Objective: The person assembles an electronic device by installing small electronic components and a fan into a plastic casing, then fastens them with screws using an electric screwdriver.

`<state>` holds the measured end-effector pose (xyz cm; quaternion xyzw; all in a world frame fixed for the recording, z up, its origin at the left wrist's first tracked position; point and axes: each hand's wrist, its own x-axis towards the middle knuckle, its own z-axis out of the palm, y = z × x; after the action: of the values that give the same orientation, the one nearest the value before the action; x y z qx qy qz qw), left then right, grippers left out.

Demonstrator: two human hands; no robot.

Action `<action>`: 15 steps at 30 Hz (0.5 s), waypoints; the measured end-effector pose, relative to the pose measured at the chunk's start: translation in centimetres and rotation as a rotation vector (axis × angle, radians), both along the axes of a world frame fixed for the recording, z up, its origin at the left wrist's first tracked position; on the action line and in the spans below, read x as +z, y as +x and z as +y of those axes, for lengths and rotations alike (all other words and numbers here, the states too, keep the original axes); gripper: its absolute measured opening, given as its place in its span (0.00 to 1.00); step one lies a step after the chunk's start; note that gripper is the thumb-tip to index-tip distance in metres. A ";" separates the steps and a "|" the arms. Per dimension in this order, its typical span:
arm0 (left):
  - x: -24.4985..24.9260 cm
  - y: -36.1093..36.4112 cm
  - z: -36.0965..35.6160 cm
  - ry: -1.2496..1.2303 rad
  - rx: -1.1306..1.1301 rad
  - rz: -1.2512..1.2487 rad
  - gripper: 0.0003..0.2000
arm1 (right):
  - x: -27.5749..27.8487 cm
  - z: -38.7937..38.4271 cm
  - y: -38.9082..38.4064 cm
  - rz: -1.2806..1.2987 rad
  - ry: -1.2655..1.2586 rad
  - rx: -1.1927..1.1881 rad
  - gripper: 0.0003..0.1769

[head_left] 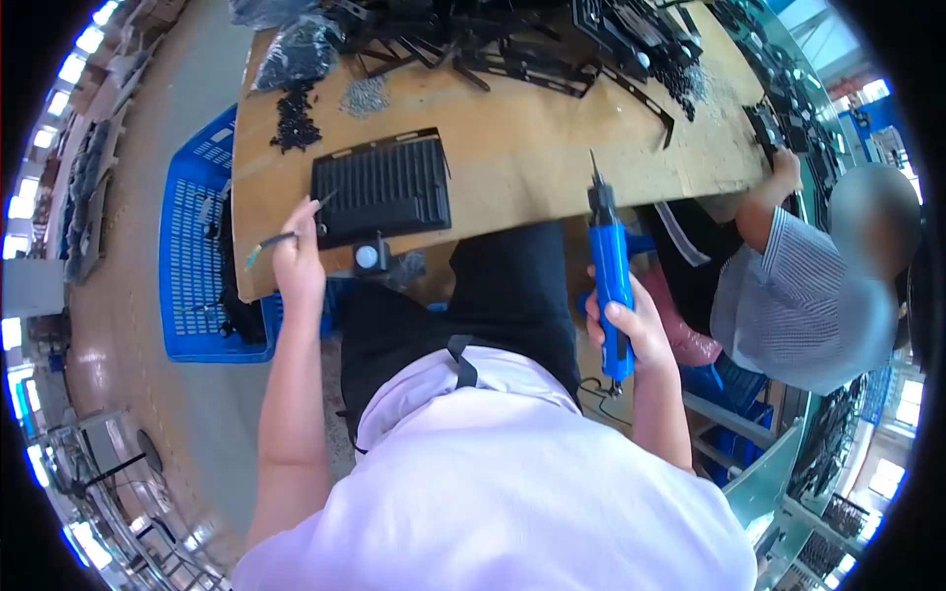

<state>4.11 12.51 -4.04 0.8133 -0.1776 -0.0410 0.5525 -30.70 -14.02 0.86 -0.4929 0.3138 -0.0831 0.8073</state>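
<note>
My right hand [641, 325] is wrapped around a blue electric screwdriver [611, 266]. Its thin bit points away from me, over the table's front edge. My left hand [299, 261] is closed at the left side of a black finned housing [384, 187], which lies on the table. Through those fingers runs a short dark cable [278, 240] with a greenish end. At the housing's near edge sits a small black sensor [368, 258] with a round white lens, jutting over the table's edge.
Black screws [296, 118] and silver screws [365, 97] lie in piles on the wooden table [512, 148]. Black brackets [522, 64] and a plastic bag [298, 49] are behind them. A blue crate [197, 266] stands left. At right, a co-worker's hand [785, 169] touches a black part.
</note>
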 end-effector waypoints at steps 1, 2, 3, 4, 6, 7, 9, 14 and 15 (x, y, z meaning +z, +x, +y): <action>0.4 0.2 0.1 0.014 -0.023 0.008 0.17 | 0.0 0.1 0.4 0.009 -0.001 0.006 0.50; 0.3 1.1 0.1 -0.003 -0.057 0.061 0.17 | 0.2 -0.3 1.1 0.005 -0.013 0.016 0.51; 0.2 1.9 0.5 -0.015 -0.092 0.117 0.17 | 0.3 -0.3 1.5 -0.006 0.005 0.016 0.51; 0.1 2.5 0.8 -0.027 -0.124 0.172 0.17 | 0.4 -0.4 1.6 -0.010 0.004 0.014 0.51; -0.3 3.8 0.3 -0.074 -0.200 0.164 0.17 | 0.5 -0.6 2.3 -0.026 0.002 0.013 0.51; -0.5 4.5 -0.1 -0.116 -0.245 0.185 0.17 | 0.5 -0.9 2.7 -0.028 -0.010 0.020 0.51; -0.4 5.7 -1.4 -0.136 -0.312 0.204 0.17 | 0.4 -1.7 3.3 -0.031 -0.034 0.031 0.49; 0.3 6.5 -6.0 -0.075 -0.434 0.188 0.17 | 0.2 -4.3 7.0 -0.030 -0.096 0.068 0.41; -0.9 7.2 -6.7 -0.121 -0.476 0.188 0.17 | -0.1 -4.8 7.8 -0.005 -0.138 0.064 0.39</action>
<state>11.35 5.80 -4.92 0.7067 -0.3139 -0.2347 0.5890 -22.92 -18.79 0.76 -0.5570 0.2894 -0.0799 0.7744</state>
